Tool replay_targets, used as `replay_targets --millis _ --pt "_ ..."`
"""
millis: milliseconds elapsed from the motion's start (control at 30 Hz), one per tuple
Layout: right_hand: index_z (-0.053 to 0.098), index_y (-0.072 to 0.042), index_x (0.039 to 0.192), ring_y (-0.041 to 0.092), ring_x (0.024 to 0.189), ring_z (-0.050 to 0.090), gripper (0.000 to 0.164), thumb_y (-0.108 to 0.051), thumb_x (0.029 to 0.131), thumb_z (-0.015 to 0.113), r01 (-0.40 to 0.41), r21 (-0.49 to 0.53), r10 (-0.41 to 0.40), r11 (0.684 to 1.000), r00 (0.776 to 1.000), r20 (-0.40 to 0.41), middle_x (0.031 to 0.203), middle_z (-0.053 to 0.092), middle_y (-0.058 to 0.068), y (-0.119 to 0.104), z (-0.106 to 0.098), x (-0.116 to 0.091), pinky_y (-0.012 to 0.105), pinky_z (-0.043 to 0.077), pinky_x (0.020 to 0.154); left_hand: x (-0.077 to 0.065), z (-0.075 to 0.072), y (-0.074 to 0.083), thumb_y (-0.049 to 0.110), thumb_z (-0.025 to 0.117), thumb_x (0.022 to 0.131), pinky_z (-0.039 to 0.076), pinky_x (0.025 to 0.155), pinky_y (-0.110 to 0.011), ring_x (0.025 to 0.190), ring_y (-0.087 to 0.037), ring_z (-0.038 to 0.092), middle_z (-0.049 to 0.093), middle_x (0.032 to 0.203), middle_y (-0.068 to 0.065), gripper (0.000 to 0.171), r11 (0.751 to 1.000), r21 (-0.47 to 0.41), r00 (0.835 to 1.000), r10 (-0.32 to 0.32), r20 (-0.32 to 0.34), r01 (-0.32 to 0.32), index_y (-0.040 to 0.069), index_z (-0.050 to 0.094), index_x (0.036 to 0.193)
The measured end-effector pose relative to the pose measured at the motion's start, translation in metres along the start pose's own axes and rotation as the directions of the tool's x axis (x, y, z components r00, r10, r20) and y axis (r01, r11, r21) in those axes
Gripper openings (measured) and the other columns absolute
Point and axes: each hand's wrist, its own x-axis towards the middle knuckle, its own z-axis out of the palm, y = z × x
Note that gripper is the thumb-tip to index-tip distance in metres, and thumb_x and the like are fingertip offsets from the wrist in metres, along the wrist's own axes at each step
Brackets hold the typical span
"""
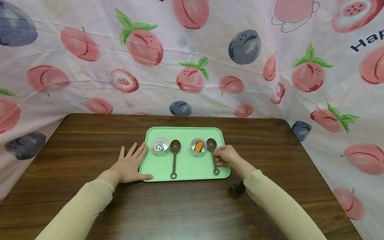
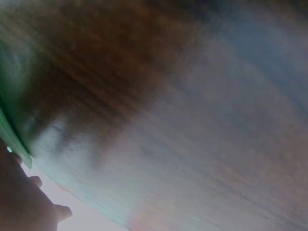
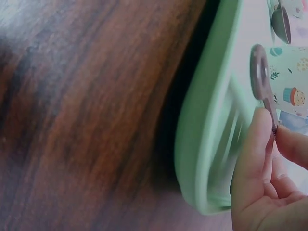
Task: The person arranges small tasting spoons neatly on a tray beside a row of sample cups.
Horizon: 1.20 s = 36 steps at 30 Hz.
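My right hand (image 1: 225, 155) pinches the handle of a brown spoon (image 1: 211, 144) over the right end of a light green tray (image 1: 192, 173). In the right wrist view the spoon's ringed handle end (image 3: 260, 72) sticks up past the thumb and finger. My left hand (image 1: 130, 165) lies with fingers spread at the tray's left edge, touching it. A second brown spoon (image 1: 175, 146) lies on the tray between two paper cups. The left cup (image 1: 160, 153) holds a round sushi-roll piece (image 1: 158, 147); the right cup (image 1: 198, 154) holds an orange-topped sushi piece (image 1: 198, 146).
The tray sits on a dark wooden table (image 1: 180, 210). A small black object (image 1: 238, 188) shows at the right wrist, by the sleeve. Behind and beside the table hangs a fruit-print cloth (image 1: 210, 43).
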Motion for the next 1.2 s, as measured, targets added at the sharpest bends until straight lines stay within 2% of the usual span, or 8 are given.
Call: replay_targets --millis 367,933,1200 --pt "0.062 0.005 0.107 0.009 0.055 0.052 0.019 -0.005 0.091 0.056 -0.004 -0.024 0.004 1.0 1.0 -0.006 0.065 0.053 0.0 0.0027 0.0036 -0.0008 0.022 0.052 0.05 0.0008 0.0007 0.0006 0.074 0.057 0.072 -0.002 0.105 -0.07 0.142 -0.045 0.008 0.011 0.156 -0.018 0.114 1.0 -0.001 1.0 0.003 -0.006 -0.003 0.001 0.015 0.149" --pt "0.062 0.004 0.108 0.01 0.058 0.053 0.02 -0.005 0.092 0.056 -0.013 -0.034 0.013 0.999 1.0 -0.004 0.069 0.053 0.002 0.002 0.0057 -0.0049 0.023 0.053 0.052 0.0019 0.0034 -0.002 0.075 0.055 0.072 -0.003 0.105 -0.07 0.142 -0.045 0.007 0.011 0.157 -0.018 0.115 1.0 0.004 1.0 0.001 -0.005 -0.001 0.002 0.015 0.15" --pt "0.062 0.003 0.105 0.011 0.058 0.054 0.017 -0.006 0.092 0.056 -0.001 -0.066 0.0 0.998 1.0 -0.015 0.07 0.053 0.003 0.0008 0.0066 -0.0057 0.024 0.053 0.051 -0.0014 -0.0036 0.0032 0.073 0.057 0.073 0.0 0.105 -0.071 0.141 -0.046 0.01 0.013 0.156 -0.02 0.112 1.0 0.004 1.0 0.002 -0.008 -0.002 0.001 0.017 0.149"
